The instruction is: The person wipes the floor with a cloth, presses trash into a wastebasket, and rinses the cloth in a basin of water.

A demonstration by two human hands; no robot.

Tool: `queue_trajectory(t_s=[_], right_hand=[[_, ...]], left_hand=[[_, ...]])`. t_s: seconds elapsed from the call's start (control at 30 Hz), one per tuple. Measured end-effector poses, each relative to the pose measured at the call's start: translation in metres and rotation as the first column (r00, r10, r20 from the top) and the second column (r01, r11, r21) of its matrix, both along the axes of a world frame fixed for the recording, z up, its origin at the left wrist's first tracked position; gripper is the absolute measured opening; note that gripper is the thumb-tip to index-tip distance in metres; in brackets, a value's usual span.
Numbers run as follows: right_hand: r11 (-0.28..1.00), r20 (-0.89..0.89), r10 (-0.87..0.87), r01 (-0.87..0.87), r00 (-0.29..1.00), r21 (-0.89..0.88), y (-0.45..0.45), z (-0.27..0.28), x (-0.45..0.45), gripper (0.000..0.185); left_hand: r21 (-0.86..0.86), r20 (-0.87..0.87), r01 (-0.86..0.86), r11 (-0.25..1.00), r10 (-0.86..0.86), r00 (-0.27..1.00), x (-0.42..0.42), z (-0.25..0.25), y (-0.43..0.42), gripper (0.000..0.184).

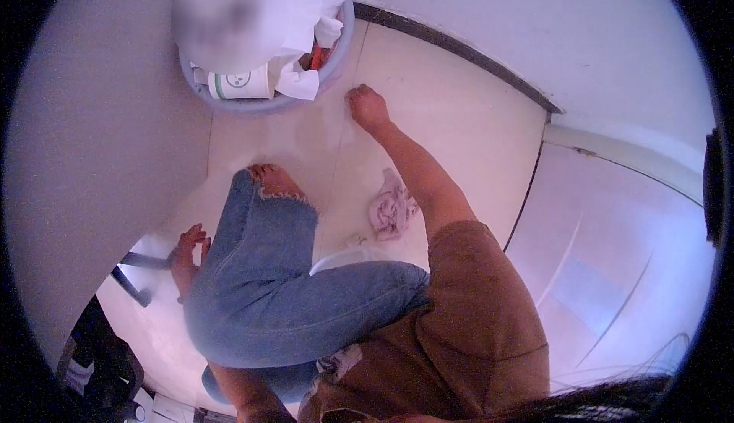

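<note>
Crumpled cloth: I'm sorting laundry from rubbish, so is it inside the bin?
No, the crumpled cloth lies on the floor, outside the bin.

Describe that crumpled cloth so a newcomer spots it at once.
Start at the round bin. On the pale floor, between jeans and right forearm, lies a bunched cloth. Its pinkish colour sets it apart from the bin's white paper.

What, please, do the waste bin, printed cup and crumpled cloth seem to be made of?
Waste bin: probably smooth greyish plastic, from its even, rounded rim. Printed cup: likely matte paper, from its white printed wall. Crumpled cloth: seemingly soft, dull fabric, from its loose folds.
</note>
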State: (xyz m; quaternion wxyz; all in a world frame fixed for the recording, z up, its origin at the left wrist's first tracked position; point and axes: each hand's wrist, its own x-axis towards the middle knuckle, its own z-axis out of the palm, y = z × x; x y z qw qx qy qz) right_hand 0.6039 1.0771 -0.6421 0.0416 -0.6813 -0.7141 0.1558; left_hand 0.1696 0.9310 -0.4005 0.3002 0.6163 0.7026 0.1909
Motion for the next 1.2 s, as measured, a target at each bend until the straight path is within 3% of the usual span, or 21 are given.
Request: queue_trajectory(t_s=[0.13, 0.27, 0.4, 0.43, 0.47, 0.53, 0.6, 0.67, 0.77, 0.8, 0.9, 0.97, 1.1, 1.2], right_hand=[[0.995, 0.028, -0.069, 0.067, 0.997, 0.067, -0.004, 0.004, -0.017, 0.017], [0.995, 0.114, -0.091, 0.086, 0.989, 0.046, 0.007, -0.017, -0.020, 0.017], [0.995, 0.072, -0.101, 0.101, 0.992, 0.004, 0.015, -0.007, -0.019, 0.017], [0.994, 0.069, -0.106, 0.108, 0.992, -0.022, 0.015, 0.000, -0.020, 0.016], [0.983, -0.102, -0.183, 0.185, 0.978, 0.009, 0.009, 0.017, -0.019, 0.015], [0.943, -0.438, -0.283, 0.331, 0.853, 0.034, -0.008, 0.093, -0.019, 0.012], [0.868, -0.730, -0.310, 0.494, 0.609, 0.044, -0.024, 0.175, -0.020, 0.010], [0.866, -0.857, -0.061, 0.454, 0.511, 0.209, -0.019, 0.238, -0.016, 0.012], [0.880, -0.729, 0.149, 0.247, 0.669, 0.406, 0.014, 0.298, -0.030, 0.008], [0.898, -0.700, 0.171, 0.183, 0.693, 0.401, 0.026, 0.303, -0.036, 0.008], [0.902, -0.583, 0.292, -0.015, 0.758, 0.432, 0.060, 0.310, -0.059, 0.010], [0.853, -0.469, 0.393, -0.123, 0.791, 0.508, 0.072, 0.313, -0.066, 0.010], [0.802, -0.433, 0.431, -0.117, 0.792, 0.585, 0.086, 0.315, -0.067, 0.009], [0.851, -0.492, 0.361, -0.065, 0.792, 0.521, 0.082, 0.314, -0.057, 0.010]], left_hand=[[-0.019, 0.007, -0.020, 1.000, 0.020, 1.000, 0.006, 0.013, 0.021, 0.028], [-0.048, 0.046, 0.166, 0.985, -0.164, 0.985, 0.024, 0.056, 0.068, 0.025], [0.038, 0.290, 0.200, 0.979, -0.202, 0.936, 0.087, 0.128, 0.130, 0.029], [0.125, 0.190, 0.368, 0.921, -0.387, 0.903, 0.104, 0.141, 0.146, 0.031], [0.186, 0.076, 0.527, 0.829, -0.547, 0.834, 0.120, 0.147, 0.159, 0.032], [0.180, -0.185, 0.725, 0.665, -0.700, 0.689, 0.148, 0.146, 0.177, 0.036], [0.198, -0.390, 0.783, 0.589, -0.686, 0.615, 0.171, 0.128, 0.186, 0.038], [0.263, -0.404, 0.766, 0.587, -0.653, 0.640, 0.177, 0.098, 0.197, 0.036], [0.391, -0.451, 0.708, 0.588, -0.548, 0.705, 0.171, 0.068, 0.208, 0.030], [0.436, -0.456, 0.677, 0.593, -0.503, 0.734, 0.169, 0.064, 0.208, 0.028], [0.361, -0.473, 0.669, 0.650, -0.490, 0.732, 0.170, 0.071, 0.202, 0.025], [0.405, -0.498, 0.619, 0.673, -0.405, 0.767, 0.165, 0.062, 0.202, 0.024], [0.355, -0.448, 0.439, 0.825, -0.262, 0.855, 0.154, 0.056, 0.202, 0.022], [0.504, -0.403, 0.477, 0.720, -0.292, 0.867, 0.153, 0.055, 0.199, 0.021]])
